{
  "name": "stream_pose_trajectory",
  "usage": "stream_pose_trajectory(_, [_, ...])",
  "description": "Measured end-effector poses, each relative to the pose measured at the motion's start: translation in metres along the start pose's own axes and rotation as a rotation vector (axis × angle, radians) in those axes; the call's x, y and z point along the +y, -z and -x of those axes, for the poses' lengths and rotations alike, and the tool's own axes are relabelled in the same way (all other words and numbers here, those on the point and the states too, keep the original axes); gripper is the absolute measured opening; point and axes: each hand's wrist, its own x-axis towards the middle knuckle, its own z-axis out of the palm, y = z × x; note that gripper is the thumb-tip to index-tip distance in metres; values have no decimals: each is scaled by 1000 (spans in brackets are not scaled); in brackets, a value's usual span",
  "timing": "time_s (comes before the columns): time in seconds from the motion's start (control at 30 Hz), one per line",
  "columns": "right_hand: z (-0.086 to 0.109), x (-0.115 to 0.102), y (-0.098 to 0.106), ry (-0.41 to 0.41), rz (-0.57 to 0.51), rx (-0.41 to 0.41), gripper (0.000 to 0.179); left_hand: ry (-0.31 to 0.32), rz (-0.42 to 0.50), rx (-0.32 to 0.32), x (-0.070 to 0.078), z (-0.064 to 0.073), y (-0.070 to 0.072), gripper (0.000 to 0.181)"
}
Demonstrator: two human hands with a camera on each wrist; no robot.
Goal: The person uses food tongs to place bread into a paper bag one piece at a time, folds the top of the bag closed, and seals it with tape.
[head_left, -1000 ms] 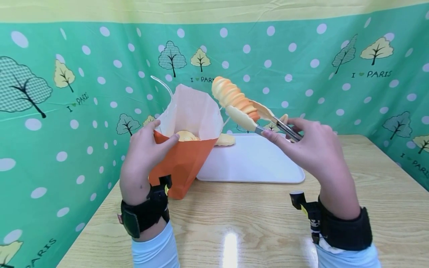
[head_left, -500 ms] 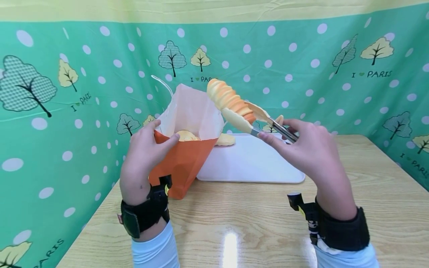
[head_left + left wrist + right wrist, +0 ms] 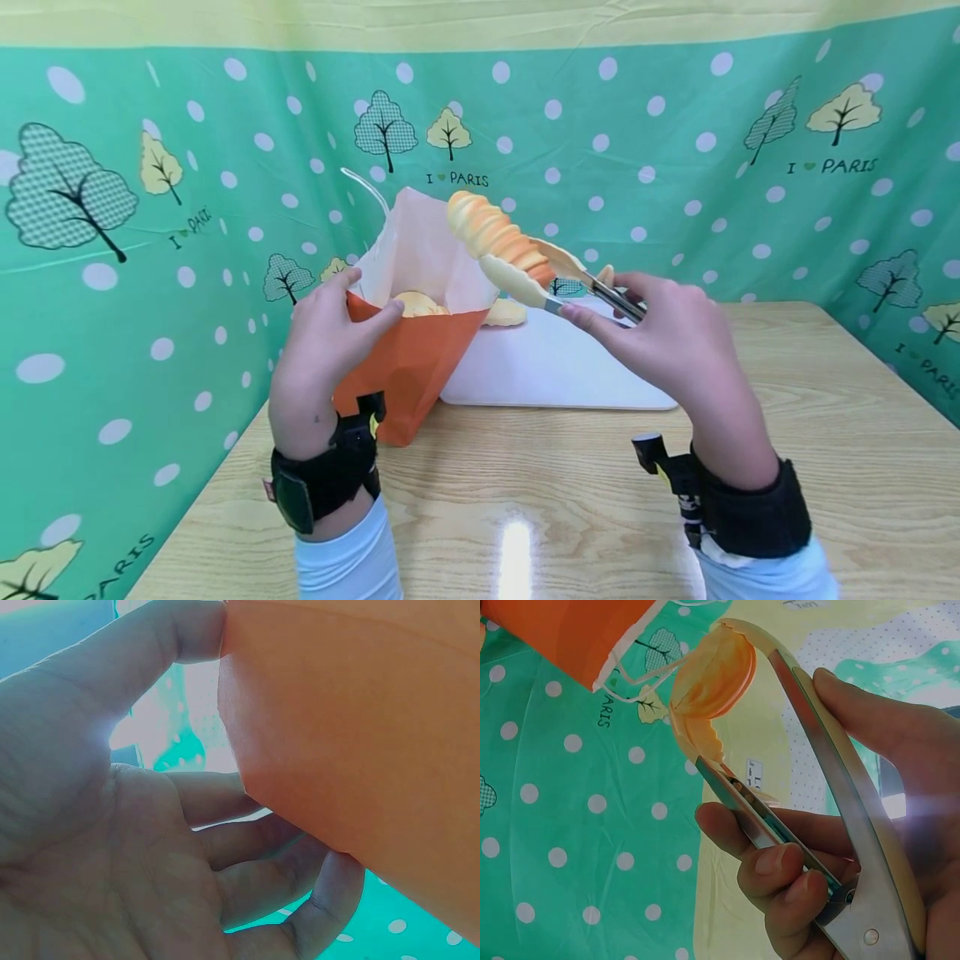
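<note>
My left hand holds the orange paper bag by its left rim, thumb in front. The left wrist view shows the thumb and fingers around the bag's edge. The bag leans with its white-lined mouth open, and a pale bread piece shows inside. In my right hand are tongs with cream tips and metal arms. The tongs clamp a ridged spiral bread roll in the air, just right of the bag's mouth. In the right wrist view, the roll sits between the tong tips.
Behind the bag, a white tray lies on the wooden table, with another bread piece at its left, partly hidden by the bag. A white string handle rises from the bag. A green dotted curtain hangs around the table.
My right hand has moved left and slightly down, bringing the tongs and the spiral bread roll closer to the bag's mouth. The left hand and bag stay in place.
</note>
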Motion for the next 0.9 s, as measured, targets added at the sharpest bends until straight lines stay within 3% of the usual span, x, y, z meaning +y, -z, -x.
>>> stream_pose_trajectory(0.43, [-5,-7,-24,36,0,0,77,-25,5,18,-1,1,1,80])
stream_pose_trajectory(0.9, [-8,-7,-27,47,8,20,67,-63,-26,51,0,1,3,74])
